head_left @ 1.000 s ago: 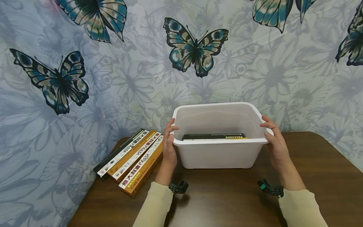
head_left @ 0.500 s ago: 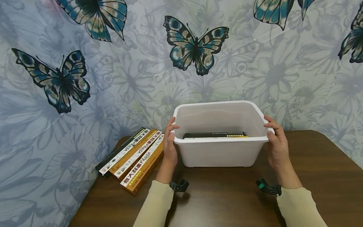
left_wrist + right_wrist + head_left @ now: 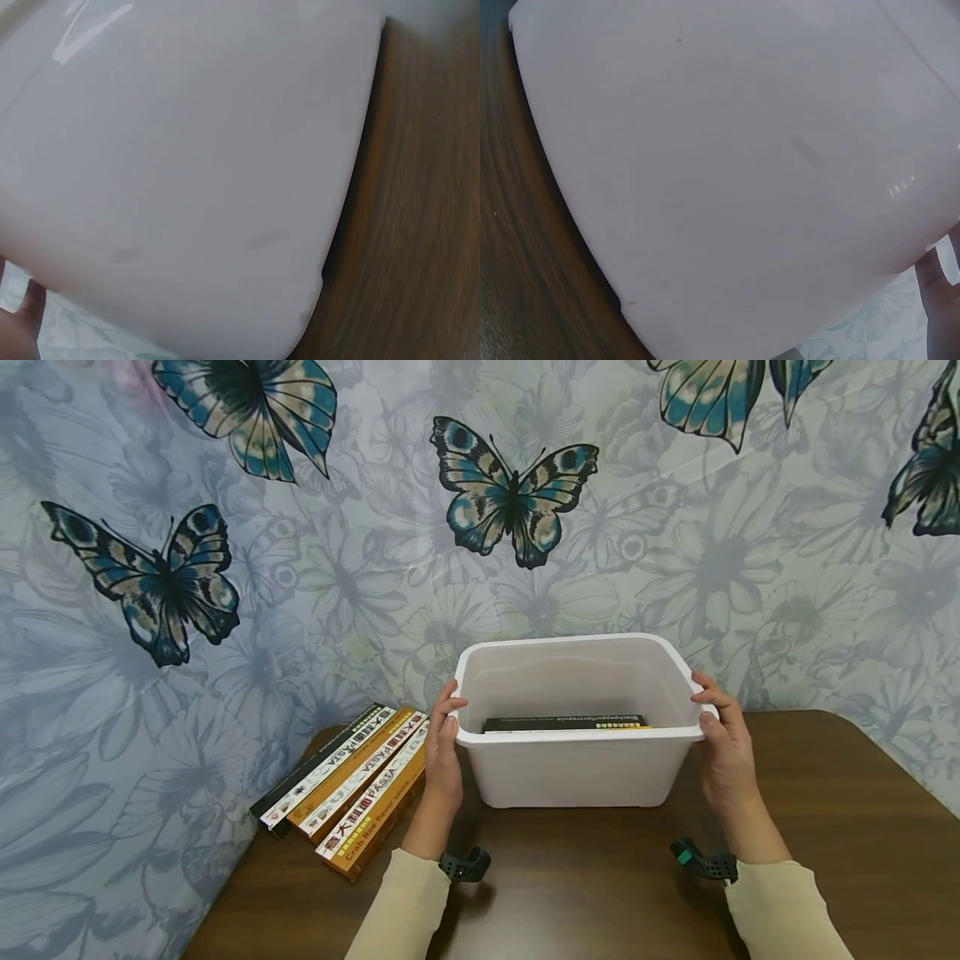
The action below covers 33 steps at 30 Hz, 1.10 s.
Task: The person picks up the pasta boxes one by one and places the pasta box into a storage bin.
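Note:
A white plastic tub (image 3: 577, 770) stands at the back of the table, its base right at the wood. My left hand (image 3: 444, 760) grips the left end of its rim, fingers over the edge and thumb on the near side. At the opposite end my right hand (image 3: 727, 752) holds the rim the same way. Inside the tub lies a black pasta box (image 3: 562, 723) with yellow lettering, mostly hidden by the front wall. In the left wrist view the tub's side (image 3: 202, 165) fills most of the picture; the right wrist view shows the other side (image 3: 720, 165).
Left of the tub, several long pasta boxes lie side by side at a slant: a black one (image 3: 288, 793), a brown one (image 3: 360, 768) and a nearer brown one (image 3: 382, 822) marked crab roe flavor. The wooden table (image 3: 577, 885) meets a butterfly-patterned wall (image 3: 352, 577).
Both hands keep their grip on the tub's rim. The head view has shifted slightly; the tub and boxes stay in place on the table.

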Each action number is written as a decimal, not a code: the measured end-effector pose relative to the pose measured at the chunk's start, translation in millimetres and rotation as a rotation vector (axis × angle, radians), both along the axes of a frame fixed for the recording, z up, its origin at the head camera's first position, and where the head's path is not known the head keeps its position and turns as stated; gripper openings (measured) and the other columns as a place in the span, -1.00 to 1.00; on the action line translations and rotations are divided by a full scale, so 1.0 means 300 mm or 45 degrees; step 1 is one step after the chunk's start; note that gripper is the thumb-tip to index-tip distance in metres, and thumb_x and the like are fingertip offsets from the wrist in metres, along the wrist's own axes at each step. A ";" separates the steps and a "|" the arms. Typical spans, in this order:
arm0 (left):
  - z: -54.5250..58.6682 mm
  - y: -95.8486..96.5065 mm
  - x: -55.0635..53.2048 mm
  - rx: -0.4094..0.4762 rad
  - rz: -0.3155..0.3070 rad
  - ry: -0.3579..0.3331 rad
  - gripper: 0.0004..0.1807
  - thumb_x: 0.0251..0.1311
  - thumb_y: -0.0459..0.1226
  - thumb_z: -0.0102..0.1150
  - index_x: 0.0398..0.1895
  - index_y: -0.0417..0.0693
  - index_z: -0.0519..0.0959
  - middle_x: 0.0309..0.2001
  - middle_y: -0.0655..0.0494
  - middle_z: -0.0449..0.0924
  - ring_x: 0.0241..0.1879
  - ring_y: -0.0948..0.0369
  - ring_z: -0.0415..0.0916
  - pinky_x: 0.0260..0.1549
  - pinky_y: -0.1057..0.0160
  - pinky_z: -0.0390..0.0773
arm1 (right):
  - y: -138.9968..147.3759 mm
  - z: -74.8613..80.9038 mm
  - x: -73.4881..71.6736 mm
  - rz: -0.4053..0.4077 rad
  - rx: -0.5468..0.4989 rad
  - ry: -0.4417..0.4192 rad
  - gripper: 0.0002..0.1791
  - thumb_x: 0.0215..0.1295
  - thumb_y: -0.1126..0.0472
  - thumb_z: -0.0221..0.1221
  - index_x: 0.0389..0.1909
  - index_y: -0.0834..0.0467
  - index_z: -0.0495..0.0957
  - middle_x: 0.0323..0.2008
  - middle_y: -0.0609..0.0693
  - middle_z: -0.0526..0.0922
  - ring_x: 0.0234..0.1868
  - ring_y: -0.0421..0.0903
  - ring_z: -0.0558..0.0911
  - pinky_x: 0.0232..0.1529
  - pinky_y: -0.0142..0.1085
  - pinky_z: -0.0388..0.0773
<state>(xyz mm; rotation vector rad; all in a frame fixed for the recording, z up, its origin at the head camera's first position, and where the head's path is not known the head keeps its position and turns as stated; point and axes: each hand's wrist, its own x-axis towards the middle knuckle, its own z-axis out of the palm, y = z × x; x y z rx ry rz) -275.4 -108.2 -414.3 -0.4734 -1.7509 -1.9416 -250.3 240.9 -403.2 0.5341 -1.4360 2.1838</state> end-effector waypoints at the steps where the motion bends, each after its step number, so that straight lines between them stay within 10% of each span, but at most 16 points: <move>1: 0.004 -0.006 0.006 -0.014 -0.007 -0.010 -0.56 0.44 -0.11 -0.25 0.13 -0.25 0.40 0.53 0.23 0.18 0.58 0.12 -0.02 0.48 -0.27 -0.12 | -0.003 -0.001 0.001 -0.010 0.001 -0.013 -0.76 0.50 0.32 -0.12 0.03 0.14 0.46 0.46 0.01 0.21 0.44 -0.04 0.17 0.21 -0.25 0.24; 14: 0.038 -0.079 0.069 -0.157 -0.054 -0.104 -0.47 0.49 -0.24 -0.16 0.48 -0.06 0.18 0.53 -0.01 0.14 0.45 -0.06 0.26 0.37 -0.02 0.32 | 0.002 -0.002 0.004 -0.041 0.014 -0.036 -0.76 0.50 0.31 -0.13 0.03 0.16 0.46 0.45 0.00 0.24 0.45 -0.04 0.16 0.20 -0.24 0.21; 25: 0.017 -0.209 0.141 -0.265 0.016 -0.185 -0.52 0.55 -0.26 -0.28 0.47 -0.08 0.17 0.46 -0.01 0.24 0.42 -0.15 0.24 0.41 -0.29 0.13 | 0.000 -0.003 0.005 -0.046 0.021 -0.053 -0.76 0.51 0.31 -0.13 0.04 0.17 0.46 0.46 -0.01 0.24 0.48 -0.03 0.12 0.25 -0.25 0.18; 33: -0.011 -0.284 0.196 -0.486 0.164 -0.272 -0.49 0.49 -0.24 -0.07 0.46 -0.01 0.21 0.45 0.00 0.27 0.40 -0.06 0.32 0.29 0.21 0.39 | 0.006 -0.011 -0.002 -0.011 0.019 0.002 -0.74 0.51 0.32 -0.14 0.09 0.19 0.45 0.46 0.02 0.23 0.48 -0.04 0.13 0.24 -0.27 0.20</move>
